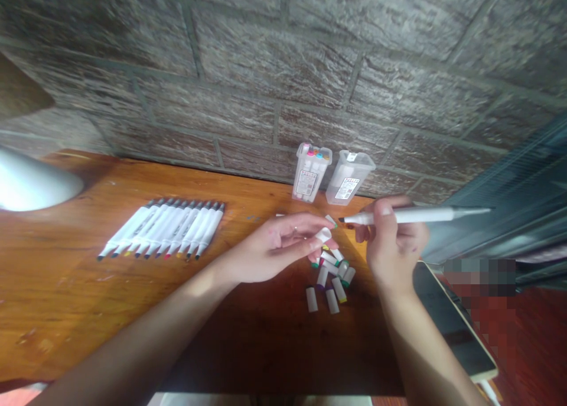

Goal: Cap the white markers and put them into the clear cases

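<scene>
My right hand (pixel 394 246) grips a white marker (pixel 420 215) held roughly level. Its dark chisel tip points left toward my other hand, and a thin grey end points right. Between the thumb and fingers of my left hand (pixel 274 243) is a white marker cap (pixel 325 234), apart from the marker tip. Below and beside the left fingertips lies a loose pile of caps (pixel 330 268) with green, purple and yellow ends; my fingers hide part of it. Over on the left, several uncapped white markers (pixel 170 229) lie side by side, dark and coloured tips facing me.
Against the stone wall (pixel 248 69) stand two clear plastic cases; the left case (pixel 305 184) holds markers with coloured ends, beside the right case (pixel 348 184). A dark-screened device (pixel 452 329) lies at the wooden table's (pixel 133 311) right edge. A white rounded object (pixel 35 181) stands far left.
</scene>
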### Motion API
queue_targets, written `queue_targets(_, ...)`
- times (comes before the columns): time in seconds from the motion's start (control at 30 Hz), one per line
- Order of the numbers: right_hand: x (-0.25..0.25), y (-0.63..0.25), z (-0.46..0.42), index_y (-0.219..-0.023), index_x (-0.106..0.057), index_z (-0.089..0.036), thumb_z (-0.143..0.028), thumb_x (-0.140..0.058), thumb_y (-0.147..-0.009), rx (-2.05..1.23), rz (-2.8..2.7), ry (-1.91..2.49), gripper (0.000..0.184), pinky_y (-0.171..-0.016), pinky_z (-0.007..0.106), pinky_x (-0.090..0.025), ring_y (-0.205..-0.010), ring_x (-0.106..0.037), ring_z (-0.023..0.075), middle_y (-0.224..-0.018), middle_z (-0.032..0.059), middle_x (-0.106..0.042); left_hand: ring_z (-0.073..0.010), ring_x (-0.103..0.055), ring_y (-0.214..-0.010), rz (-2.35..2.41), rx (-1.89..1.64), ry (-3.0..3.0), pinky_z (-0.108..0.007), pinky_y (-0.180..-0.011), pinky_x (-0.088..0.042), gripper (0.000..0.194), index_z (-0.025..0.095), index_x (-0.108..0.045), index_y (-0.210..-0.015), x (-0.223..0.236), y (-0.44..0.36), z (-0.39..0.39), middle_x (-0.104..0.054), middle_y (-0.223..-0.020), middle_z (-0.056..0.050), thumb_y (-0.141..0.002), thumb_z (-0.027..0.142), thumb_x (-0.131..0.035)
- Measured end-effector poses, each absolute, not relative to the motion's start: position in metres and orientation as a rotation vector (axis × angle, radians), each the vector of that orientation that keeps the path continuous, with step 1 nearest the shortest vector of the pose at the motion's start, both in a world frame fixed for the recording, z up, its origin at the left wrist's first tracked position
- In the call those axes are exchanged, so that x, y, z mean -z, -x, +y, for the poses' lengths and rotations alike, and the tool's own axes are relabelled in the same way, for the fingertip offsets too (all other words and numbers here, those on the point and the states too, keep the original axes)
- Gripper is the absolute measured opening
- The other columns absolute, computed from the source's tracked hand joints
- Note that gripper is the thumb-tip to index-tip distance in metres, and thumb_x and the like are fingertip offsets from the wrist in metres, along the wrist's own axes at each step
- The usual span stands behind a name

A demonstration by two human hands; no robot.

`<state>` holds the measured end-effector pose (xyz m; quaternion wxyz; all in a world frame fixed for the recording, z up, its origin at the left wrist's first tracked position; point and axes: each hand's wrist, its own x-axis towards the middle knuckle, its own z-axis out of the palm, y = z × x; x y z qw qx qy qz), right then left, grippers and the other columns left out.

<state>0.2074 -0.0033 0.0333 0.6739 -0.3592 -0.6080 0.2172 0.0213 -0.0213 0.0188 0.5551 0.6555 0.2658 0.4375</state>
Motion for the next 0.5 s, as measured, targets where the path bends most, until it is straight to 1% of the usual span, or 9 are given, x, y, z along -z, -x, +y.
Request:
queue_targets(0.1,-0.0327,-0.2094,-0.0042,-0.071,-0.056,-0.021,-0.045,-0.060,-0.092,-0.471,-1.395,0.809,0.033,-0.037,0.024,-0.035,-0.040,-0.046,0.0094,-0.054,-0.0040,-0.051,-0.0150,-0.070,-0.089,0.615,-1.037,-1.516,-0.025,-0.082,-0.054,0.025,0.015,-0.064,-0.115,-0.0201,-0.0219,-0.0225,-0.074,-0.105,-0.010,-0.091,0.022,-0.064)
queue_targets(0.2,-0.0325,-0.2101,-0.0062,-0.072,-0.059,-0.020,-0.041,-0.062,-0.092,-0.414,-1.468,0.828,0.029,-0.045,0.025,-0.041,-0.049,-0.053,0.0114,-0.061,-0.0012,-0.056,-0.0148,-0.070,-0.087,0.620,-1.036,-1.498,-0.024,-0.079,-0.054,0.020,0.013,-0.065,-0.108,-0.0211,-0.0234,-0.0231,-0.074,-0.103,-0.010,-0.090,0.023,-0.065)
queue_targets(0.3,-0.0325,-0.2098,-0.0085,-0.075,-0.062,-0.021,-0.037,-0.063,-0.091,-0.381,-1.527,0.843,0.023,-0.052,0.027,-0.046,-0.057,-0.058,0.0139,-0.067,0.0009,-0.061,-0.0143,-0.069,-0.083,0.661,-1.061,-1.485,-0.023,-0.076,-0.054,0.020,0.013,-0.066,-0.104,-0.0208,-0.0251,-0.0224,-0.074,-0.099,-0.009,-0.088,0.025,-0.067)
queue_targets(0.43,-0.0323,-0.2084,-0.0096,-0.074,-0.064,-0.022,-0.030,-0.065,-0.090,-0.336,-1.611,0.802,0.018,-0.053,0.027,-0.047,-0.057,-0.058,0.0133,-0.068,0.0008,-0.062,-0.0145,-0.068,-0.080,0.720,-1.103,-1.506,-0.023,-0.072,-0.054,0.023,0.012,-0.068,-0.101,-0.0200,-0.0263,-0.0200,-0.073,-0.095,-0.008,-0.086,0.030,-0.070)
queue_targets(0.5,-0.0319,-0.2079,-0.0088,-0.074,-0.065,-0.021,-0.028,-0.067,-0.089,-0.295,-1.670,0.787,0.017,-0.053,0.026,-0.047,-0.059,-0.059,0.0127,-0.070,0.0007,-0.063,-0.0140,-0.067,-0.078,0.725,-1.107,-1.529,-0.022,-0.071,-0.053,0.021,0.012,-0.069,-0.098,-0.0201,-0.0260,-0.0192,-0.073,-0.094,-0.008,-0.087,0.030,-0.069)
